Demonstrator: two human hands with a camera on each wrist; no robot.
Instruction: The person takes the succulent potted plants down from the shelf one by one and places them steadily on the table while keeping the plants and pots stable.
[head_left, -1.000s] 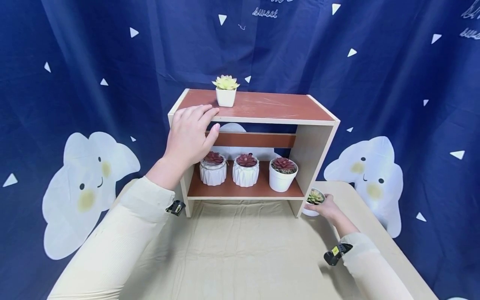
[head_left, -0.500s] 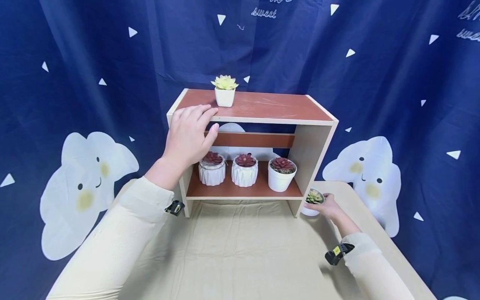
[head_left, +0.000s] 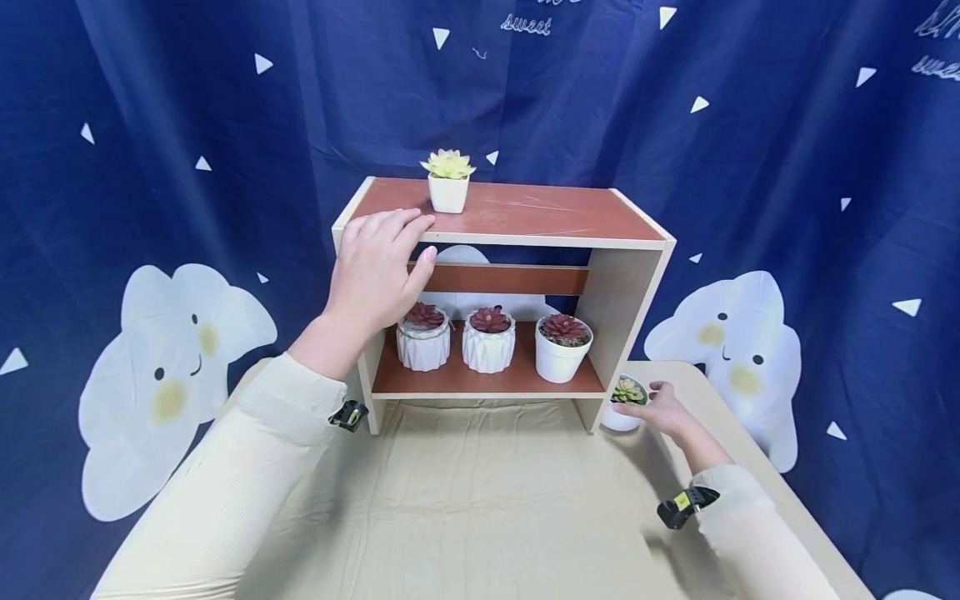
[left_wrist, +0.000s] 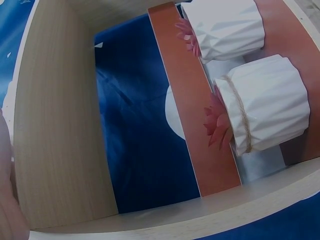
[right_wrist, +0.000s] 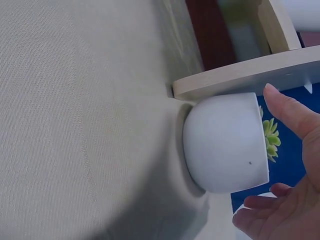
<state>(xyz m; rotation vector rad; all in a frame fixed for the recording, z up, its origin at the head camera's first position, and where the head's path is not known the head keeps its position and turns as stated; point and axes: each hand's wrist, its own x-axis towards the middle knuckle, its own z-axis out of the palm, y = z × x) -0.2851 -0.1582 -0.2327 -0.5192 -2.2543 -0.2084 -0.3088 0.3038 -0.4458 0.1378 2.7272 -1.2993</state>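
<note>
My left hand (head_left: 373,271) rests on the top left front edge of a small wooden shelf (head_left: 540,212), fingers extended. Just behind its fingertips stands a yellow-green succulent in a square white pot (head_left: 448,193). My right hand (head_left: 663,414) is spread beside a round white pot with a green succulent (head_left: 621,418), which stands on the table against the shelf's right side. In the right wrist view, thumb and fingers are apart around the rim of that pot (right_wrist: 225,145), gripping nothing. In the left wrist view, only a sliver of the left hand (left_wrist: 9,200) shows.
On the lower board stand a twine-tied white pot (head_left: 423,346), a faceted white pot (head_left: 489,350) and a smooth white pot (head_left: 558,360), each with a red succulent. A beige cloth (head_left: 465,500) covers the table. Behind hangs a blue curtain (head_left: 570,92).
My right hand has let go of the round white pot and drawn slightly back to the right, fingers spreading. The left hand stays on the shelf edge.
</note>
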